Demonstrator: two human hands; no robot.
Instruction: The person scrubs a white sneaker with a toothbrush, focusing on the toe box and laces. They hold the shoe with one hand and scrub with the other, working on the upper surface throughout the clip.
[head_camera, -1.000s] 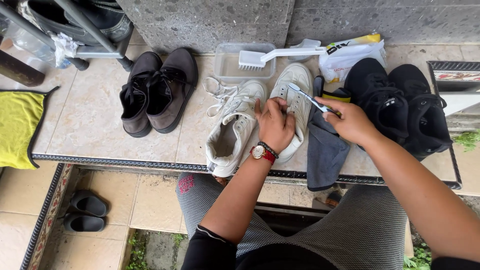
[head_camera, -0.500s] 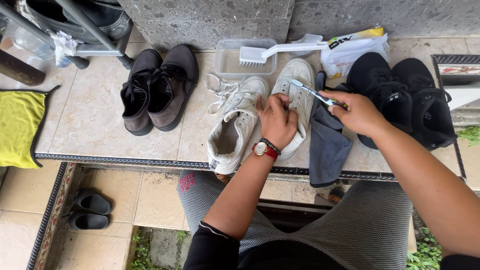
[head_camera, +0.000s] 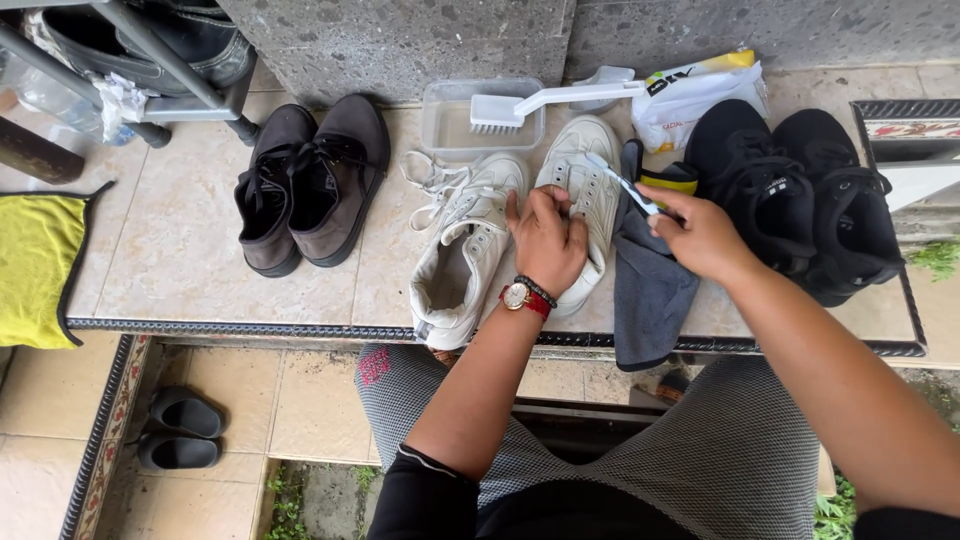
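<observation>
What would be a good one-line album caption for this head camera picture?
Left hand steadies a white sneaker while the right hand holds a toothbrush over it.

tiled ledge (head_camera: 180, 260) | brown shoes (head_camera: 310, 185) | white sneakers (head_camera: 500, 235) | grey cloth (head_camera: 650, 290) | black sneakers (head_camera: 800, 195)
</observation>
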